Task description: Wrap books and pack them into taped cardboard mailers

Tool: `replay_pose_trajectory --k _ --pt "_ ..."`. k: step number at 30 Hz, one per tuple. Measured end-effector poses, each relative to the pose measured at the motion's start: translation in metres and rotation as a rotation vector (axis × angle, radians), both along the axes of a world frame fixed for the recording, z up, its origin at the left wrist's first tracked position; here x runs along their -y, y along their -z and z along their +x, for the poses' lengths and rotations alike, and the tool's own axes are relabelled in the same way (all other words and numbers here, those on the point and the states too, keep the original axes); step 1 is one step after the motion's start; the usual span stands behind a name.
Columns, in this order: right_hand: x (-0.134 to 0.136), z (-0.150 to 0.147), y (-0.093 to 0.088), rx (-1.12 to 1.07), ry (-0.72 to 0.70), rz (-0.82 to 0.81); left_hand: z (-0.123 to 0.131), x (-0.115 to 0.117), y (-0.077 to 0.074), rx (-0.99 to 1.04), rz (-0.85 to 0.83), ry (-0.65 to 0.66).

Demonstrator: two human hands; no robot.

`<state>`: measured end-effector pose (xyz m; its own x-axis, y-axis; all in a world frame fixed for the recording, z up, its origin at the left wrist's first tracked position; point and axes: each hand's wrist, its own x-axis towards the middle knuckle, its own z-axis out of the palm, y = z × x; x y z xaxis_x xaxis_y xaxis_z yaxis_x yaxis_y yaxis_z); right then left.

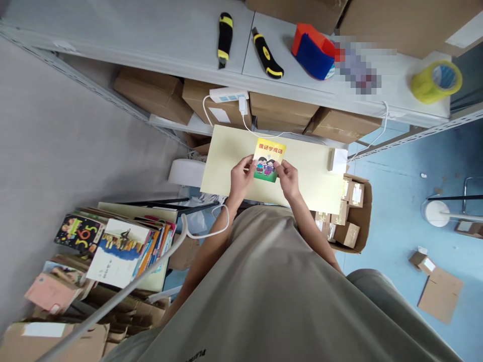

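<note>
Illustrated card (269, 163), yellow above and green below, sits between the two hands, upright to the wearer, its title and two cartoon figures facing up. The left hand (240, 180) pinches its left edge, thumb on the cover; the right hand (289, 181) grips the right edge the same way. Fingers curled behind it are hidden, so its back and thickness cannot be made out, nor whether it touches the pale yellow tabletop (313, 173) beneath. Near the tabletop's right end stands a small white box (338, 161). The grey shirt (264, 281) covers part of the table's near edge. Beyond, a power strip (228, 94) hangs before cartons under a shelf (151, 37) bearing two utility knives (225, 40) and a yellow tape roll (435, 81); pixelation blurs something between the knives and the tape. Cartons above are cut off by the frame.
</note>
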<state>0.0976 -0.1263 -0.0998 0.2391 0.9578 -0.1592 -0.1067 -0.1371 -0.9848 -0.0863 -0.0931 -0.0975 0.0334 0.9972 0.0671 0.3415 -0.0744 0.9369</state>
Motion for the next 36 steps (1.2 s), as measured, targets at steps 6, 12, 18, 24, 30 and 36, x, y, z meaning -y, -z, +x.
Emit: replay_pose_trajectory --k 6,12,18,24,30,36 --pt "-0.011 0.000 0.007 -0.077 -0.022 0.067 0.016 0.018 -0.026 -0.273 0.303 0.131" --pt "-0.017 -0.007 0.005 -0.199 -0.098 0.114 0.028 0.040 -0.046 -0.476 0.411 0.309" --pt "-0.014 0.005 0.005 -0.105 -0.063 0.018 -0.001 0.012 -0.035 0.035 0.033 0.166" --pt "-0.015 0.018 -0.003 -0.052 -0.095 -0.001 -0.024 -0.013 -0.017 0.277 -0.179 0.164" --pt "-0.017 0.033 -0.030 0.101 -0.214 0.228 -0.039 -0.016 -0.045 -0.046 0.225 0.275" --pt "-0.012 0.038 -0.033 0.171 -0.230 0.204 -0.043 -0.018 -0.041 0.024 0.132 0.271"
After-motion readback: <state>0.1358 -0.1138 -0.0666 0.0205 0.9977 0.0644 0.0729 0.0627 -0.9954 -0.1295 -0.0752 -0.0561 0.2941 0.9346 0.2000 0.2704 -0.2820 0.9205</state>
